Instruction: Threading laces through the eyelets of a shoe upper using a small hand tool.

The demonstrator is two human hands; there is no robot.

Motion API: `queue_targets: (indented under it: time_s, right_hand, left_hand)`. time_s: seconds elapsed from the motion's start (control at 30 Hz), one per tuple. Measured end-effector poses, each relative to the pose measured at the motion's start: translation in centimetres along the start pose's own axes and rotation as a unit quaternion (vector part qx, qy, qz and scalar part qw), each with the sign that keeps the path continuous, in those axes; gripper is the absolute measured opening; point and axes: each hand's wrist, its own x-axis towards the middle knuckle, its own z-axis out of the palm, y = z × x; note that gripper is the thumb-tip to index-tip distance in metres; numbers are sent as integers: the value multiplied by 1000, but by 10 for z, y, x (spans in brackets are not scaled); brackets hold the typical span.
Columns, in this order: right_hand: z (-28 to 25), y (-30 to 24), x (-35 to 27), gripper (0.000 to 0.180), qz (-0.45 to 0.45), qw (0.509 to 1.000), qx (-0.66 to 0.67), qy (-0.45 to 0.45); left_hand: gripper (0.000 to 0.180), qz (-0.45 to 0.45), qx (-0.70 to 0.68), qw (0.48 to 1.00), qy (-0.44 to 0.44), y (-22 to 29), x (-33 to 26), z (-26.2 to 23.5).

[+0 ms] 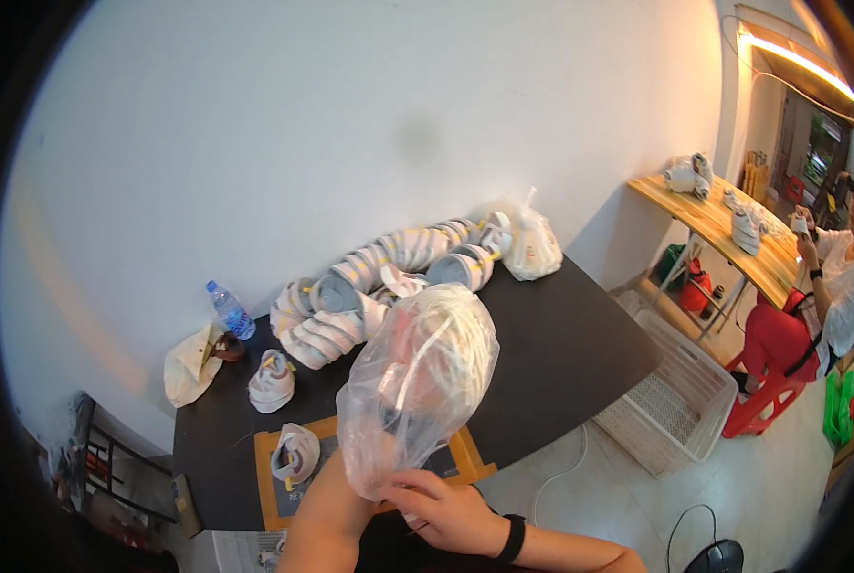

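Clear bag (pixel 417 377) of white material (pixel 455 329), above the bench (pixel 570 344), encloses the end of the left forearm (pixel 326 516); left grip cannot be told. Right hand (pixel 446 511) pinches the bag's edge, seemingly steadying it. Shoe uppers (pixel 403 250) nest in rows, presumably saving room.

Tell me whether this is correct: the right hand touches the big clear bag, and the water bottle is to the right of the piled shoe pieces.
Wrong side: the head view shows the water bottle left of the piled shoe pieces. The right hand does touch the big clear bag.
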Motion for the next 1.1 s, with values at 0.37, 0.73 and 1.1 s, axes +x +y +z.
queue_targets:
  time_s: [0.37,0.73,1.1]
  right_hand:
    - [-43,56,87,35,77,976,-27,202]
    - [3,79,101,7,102,970,95,197]
    - [-47,67,119,2,156,882,387,221]
  left_hand:
    - [39,28,-116,990,79,-27,-168,-19]
    - [39,44,-255,959,112,-1,-162,-32]
    - [39,31,-364,924,116,-15,-162,-32]
